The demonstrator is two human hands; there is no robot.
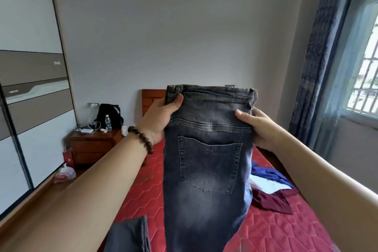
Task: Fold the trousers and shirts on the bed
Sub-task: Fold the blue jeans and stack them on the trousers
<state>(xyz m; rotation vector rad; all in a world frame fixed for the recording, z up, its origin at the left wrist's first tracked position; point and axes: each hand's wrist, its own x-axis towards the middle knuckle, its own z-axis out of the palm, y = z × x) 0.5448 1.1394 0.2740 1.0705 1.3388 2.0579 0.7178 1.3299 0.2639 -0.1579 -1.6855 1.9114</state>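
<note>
A pair of faded dark-grey jeans hangs upright in the air in front of me, back pocket facing the camera, legs doubled together. My left hand grips the waistband's left end, thumb on the front. My right hand holds the right side just below the waistband, fingers curled behind the cloth. Below lies the red quilted bed. Another grey garment rests on the bed at the lower left. Blue, white and maroon shirts lie heaped on the bed's right side.
A wooden nightstand with a black bag, a water bottle and chargers stands left of the headboard. A sliding wardrobe lines the left wall. Plastic bags sit on the floor. The curtain and window are on the right.
</note>
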